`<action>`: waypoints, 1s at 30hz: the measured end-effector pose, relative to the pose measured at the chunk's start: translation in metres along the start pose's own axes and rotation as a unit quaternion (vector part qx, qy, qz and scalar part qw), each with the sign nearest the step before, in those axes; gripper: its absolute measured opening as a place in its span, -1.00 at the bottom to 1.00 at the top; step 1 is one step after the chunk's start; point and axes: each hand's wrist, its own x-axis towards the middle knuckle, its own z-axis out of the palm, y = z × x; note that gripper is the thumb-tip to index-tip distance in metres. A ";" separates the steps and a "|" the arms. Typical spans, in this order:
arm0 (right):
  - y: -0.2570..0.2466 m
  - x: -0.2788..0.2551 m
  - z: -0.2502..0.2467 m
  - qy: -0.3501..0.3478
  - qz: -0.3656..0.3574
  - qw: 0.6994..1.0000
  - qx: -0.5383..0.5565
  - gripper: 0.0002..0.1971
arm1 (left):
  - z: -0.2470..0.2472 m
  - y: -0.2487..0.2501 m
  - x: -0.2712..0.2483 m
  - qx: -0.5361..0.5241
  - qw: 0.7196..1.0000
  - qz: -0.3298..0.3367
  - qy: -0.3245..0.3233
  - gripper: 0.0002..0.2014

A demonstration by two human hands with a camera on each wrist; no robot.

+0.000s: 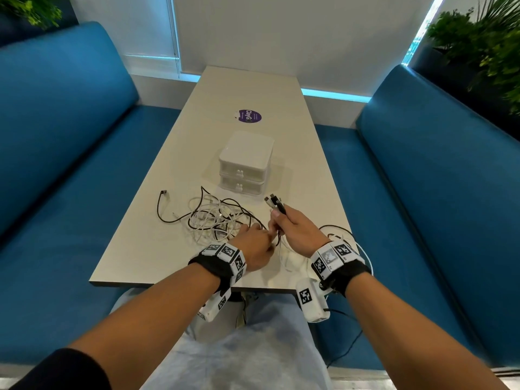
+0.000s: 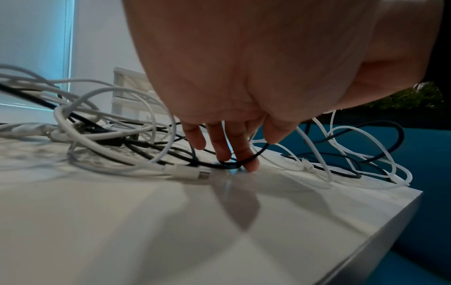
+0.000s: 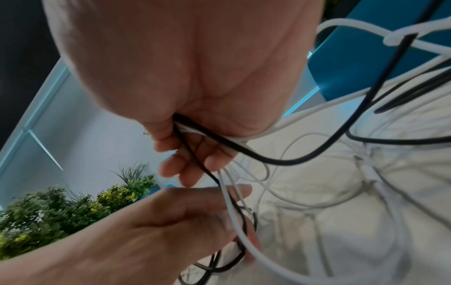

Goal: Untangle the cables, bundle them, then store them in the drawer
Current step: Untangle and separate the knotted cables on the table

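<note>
My right hand [image 1: 292, 226] is curled round a bunch of cable ends [image 1: 275, 203], plugs up, near the drawers [image 1: 244, 164]. My left hand [image 1: 254, 244], fingers [image 2: 220, 146] straight, presses a black cable [image 2: 246, 159] against the table [image 1: 157, 257] beside the tangle [image 1: 216, 218].

Evenly bright; cyan glow behind table [image 1: 174, 170]; glare and soft shadows on it; wrist views blurred, edges warped.

White table [image 1: 157, 249]: cables [image 1: 216, 218], drawer unit [image 1: 245, 161].
</note>
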 end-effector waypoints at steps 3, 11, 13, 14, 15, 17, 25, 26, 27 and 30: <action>-0.002 0.001 0.003 -0.008 -0.005 0.999 0.034 -0.69 | -0.001 0.001 -0.002 0.004 1.000 -0.007 0.005 -0.70; -0.009 0.000 0.005 0.009 0.006 1.000 0.004 -0.68 | -0.001 0.002 0.000 -0.011 1.000 -0.011 -0.005 -0.68; -0.009 0.001 0.002 0.005 0.020 1.000 0.005 -0.68 | 0.000 0.003 -0.001 -0.019 1.000 -0.001 0.001 -0.73; -0.010 0.000 0.000 0.002 0.024 1.000 -0.012 -0.69 | 0.000 0.003 -0.001 -0.035 0.999 0.002 0.010 -0.71; -0.009 0.000 -0.001 -0.001 0.019 0.999 -0.049 -0.70 | -0.001 0.002 -0.001 -0.046 0.999 0.005 0.022 -0.66; 0.001 -0.003 -0.003 -0.020 0.004 0.988 -0.152 -0.70 | -0.003 -0.001 0.000 -0.036 0.998 0.013 0.042 -0.59; 0.019 -0.010 -0.019 -0.016 0.049 0.937 -0.346 -0.70 | -0.024 -0.018 0.004 0.130 0.975 0.080 0.159 -0.76; 0.021 -0.013 -0.026 -0.019 0.069 0.925 -0.374 -0.69 | -0.031 -0.025 0.004 0.149 0.972 0.076 0.166 -0.74; 0.025 -0.016 -0.032 -0.017 0.092 0.917 -0.388 -0.69 | -0.036 -0.032 0.003 0.153 0.973 0.064 0.162 -0.71; 0.032 -0.021 -0.043 0.007 0.124 0.919 -0.373 -0.70 | -0.045 -0.044 0.002 0.149 0.979 0.066 0.123 -0.70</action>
